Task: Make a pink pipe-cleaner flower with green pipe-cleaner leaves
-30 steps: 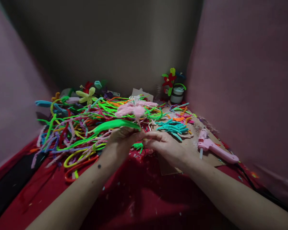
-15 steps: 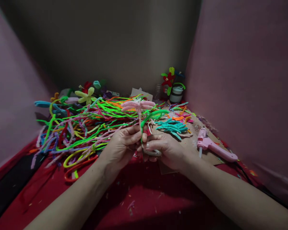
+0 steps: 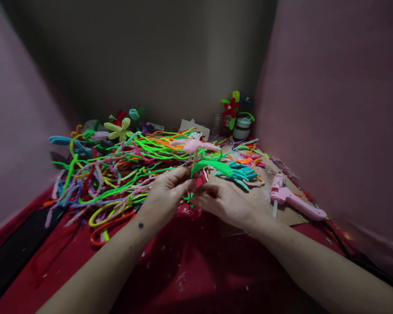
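A pink pipe-cleaner flower [image 3: 196, 145] with pale stamens stands upright on its stem in the middle of the head view. My left hand [image 3: 172, 185] pinches that stem between thumb and fingers. A bright green pipe-cleaner leaf [image 3: 214, 166] arches off the stem to the right, just above both hands. Close beside the lower stem is my right hand [image 3: 221, 200], its fingers curled together and slightly blurred. What lies inside those fingers is hidden.
Heaped pipe cleaners [image 3: 118, 174] in many colours spread across the left. Turquoise pieces [image 3: 244, 172] lie on cardboard [image 3: 286, 211] at right, near a pink glue gun [image 3: 294, 200]. Finished flowers [image 3: 118, 129] and a lidded cup [image 3: 242, 127] stand along the back wall.
The flower has tilted and turned, and its leaf now points further right. The pale ring at my right hand no longer shows. My right fingers have curled in closer.
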The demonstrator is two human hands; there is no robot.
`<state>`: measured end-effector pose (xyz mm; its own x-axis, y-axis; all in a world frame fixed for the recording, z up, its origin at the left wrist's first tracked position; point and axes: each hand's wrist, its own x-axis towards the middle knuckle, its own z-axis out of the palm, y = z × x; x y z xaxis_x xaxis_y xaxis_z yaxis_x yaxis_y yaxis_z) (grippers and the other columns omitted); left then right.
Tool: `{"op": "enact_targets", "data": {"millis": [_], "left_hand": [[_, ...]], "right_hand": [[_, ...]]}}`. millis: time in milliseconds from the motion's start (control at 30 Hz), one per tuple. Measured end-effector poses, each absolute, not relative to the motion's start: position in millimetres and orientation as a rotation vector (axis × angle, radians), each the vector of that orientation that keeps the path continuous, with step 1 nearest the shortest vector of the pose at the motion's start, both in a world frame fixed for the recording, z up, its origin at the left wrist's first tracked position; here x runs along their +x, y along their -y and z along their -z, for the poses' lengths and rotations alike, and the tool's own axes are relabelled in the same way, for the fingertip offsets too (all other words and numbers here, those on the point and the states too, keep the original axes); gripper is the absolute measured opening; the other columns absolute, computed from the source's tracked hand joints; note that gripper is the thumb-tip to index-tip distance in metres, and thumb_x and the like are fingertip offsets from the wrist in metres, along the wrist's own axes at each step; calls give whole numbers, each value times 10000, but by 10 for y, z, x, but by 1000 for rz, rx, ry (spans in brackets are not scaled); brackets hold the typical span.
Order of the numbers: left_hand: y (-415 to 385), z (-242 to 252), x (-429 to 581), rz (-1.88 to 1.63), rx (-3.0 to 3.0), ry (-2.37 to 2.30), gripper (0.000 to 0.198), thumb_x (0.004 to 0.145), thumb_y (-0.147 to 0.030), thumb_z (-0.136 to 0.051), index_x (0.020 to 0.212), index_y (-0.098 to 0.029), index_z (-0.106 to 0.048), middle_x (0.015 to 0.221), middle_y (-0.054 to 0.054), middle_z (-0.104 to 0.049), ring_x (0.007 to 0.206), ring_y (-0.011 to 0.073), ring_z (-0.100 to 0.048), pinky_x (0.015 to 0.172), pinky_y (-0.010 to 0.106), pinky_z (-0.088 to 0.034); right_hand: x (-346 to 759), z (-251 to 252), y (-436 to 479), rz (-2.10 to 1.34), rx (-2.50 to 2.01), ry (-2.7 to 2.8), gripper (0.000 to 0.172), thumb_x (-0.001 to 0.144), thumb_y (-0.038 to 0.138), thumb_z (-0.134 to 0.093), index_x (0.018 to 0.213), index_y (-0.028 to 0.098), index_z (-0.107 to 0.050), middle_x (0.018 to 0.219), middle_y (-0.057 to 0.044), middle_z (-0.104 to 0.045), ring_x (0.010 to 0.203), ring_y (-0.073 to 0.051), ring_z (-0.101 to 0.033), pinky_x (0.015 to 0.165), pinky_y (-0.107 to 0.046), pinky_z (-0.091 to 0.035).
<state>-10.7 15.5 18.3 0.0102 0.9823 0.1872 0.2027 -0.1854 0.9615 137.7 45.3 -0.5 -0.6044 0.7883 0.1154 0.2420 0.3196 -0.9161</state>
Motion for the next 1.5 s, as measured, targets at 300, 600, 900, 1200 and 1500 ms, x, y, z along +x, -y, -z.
{"op": "enact_targets", "data": {"millis": [300,600,900,1200,1500], "left_hand": [[-216,-120,-287,-1136,1181,-992,165,730,-229,-628,878,-155,-626,622,-10,-580,510,116,-544,486,233,-445],[-208,10,-291,-1001,993,-1047,113,695,-193,-656,776,-162,-584,588,-25,-562,437,66,-498,382,150,-333],[-150,62,-231,-872,1170,-1286,248,733,-384,-596,681,-142,-591,524,15,-589,401,121,-528,348,189,-368],[486,-210,-997,-1018,1445,-2061,239,676,-379,-648,828,-195,-661,740,37,-670,672,187,-605,570,230,-451],[531,212,-1458,-96,2221,-2305,262,803,-183,-363,930,-147,-589,938,145,-625,872,278,-554,765,360,-390]], "right_hand": [[1458,-107,-425,-1374,-917,2118,280,800,362,-529,612,155,-531,570,29,-405,543,-81,-358,486,-215,-261],[1451,89,-418,-1623,-932,1984,253,807,406,-505,751,172,-586,600,16,-500,477,-84,-448,426,-206,-313],[1391,196,-430,-1754,-953,1849,162,777,300,-530,733,153,-581,613,-4,-575,464,-76,-476,391,-182,-313],[1392,213,-443,-1870,-965,1731,180,752,306,-552,651,158,-560,664,-51,-625,468,-87,-480,388,-206,-291],[1410,233,-442,-1890,-899,1709,162,742,318,-584,702,161,-579,691,-71,-631,501,-113,-514,386,-215,-294]]}}
